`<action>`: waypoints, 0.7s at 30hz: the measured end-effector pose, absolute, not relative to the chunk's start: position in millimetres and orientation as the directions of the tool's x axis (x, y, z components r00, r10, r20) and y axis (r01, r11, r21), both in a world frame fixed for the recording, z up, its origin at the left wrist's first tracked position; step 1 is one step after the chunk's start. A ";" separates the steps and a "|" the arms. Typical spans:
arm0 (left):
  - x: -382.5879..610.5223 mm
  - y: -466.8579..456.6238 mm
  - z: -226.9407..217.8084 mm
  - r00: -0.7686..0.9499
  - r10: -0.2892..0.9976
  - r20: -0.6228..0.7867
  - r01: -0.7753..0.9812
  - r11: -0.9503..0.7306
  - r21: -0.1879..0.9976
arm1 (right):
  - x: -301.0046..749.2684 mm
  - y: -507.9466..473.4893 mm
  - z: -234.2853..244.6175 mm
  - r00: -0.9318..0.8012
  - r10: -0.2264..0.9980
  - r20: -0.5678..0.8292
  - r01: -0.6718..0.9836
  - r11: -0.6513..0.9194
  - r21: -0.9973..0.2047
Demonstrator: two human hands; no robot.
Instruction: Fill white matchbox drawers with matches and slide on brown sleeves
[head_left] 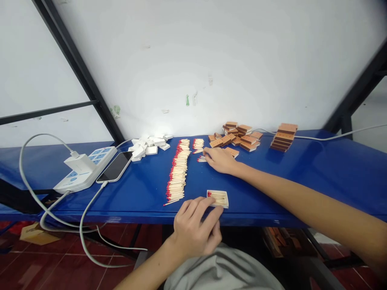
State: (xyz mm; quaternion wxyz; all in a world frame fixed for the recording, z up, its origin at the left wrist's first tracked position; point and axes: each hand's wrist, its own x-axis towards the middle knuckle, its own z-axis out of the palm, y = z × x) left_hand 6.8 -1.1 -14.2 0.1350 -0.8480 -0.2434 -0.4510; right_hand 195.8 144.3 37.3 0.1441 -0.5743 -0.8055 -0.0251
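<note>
My left hand (pixel 198 227) is at the table's front edge, fingers curled onto the near left side of a white matchbox tray (pixel 222 204). Red-tipped matchsticks (pixel 218 194) lie inside that tray. Further back, my right hand (pixel 222 160) has its fingers closed at a small group of matchsticks (pixel 201 159); the fingertips are partly hidden. A long row of matchsticks (pixel 178 171) lies to the left, and a smaller pile (pixel 198 145) sits just behind the right hand's fingertips.
White trays (pixel 149 146) are heaped at the back left. Brown matchbox sleeves (pixel 248 141) lie scattered behind my right arm, with a leaning stack (pixel 283 137) further right. A phone (pixel 116 167), power strip (pixel 87 167) and white cables occupy the left of the blue table (pixel 302 161).
</note>
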 end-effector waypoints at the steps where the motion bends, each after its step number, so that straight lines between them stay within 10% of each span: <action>1: 6.9 -1.2 -14.0 0.474 0.291 0.831 0.535 -0.845 -0.010 | 196.0 144.6 37.2 -0.301 0.915 0.267 0.930 0.344 -0.131; 21: 7.8 -1.5 -13.5 0.462 0.300 0.835 0.556 -0.831 -0.009 | 200.2 150.0 31.5 -0.313 0.910 0.271 0.917 0.364 -0.162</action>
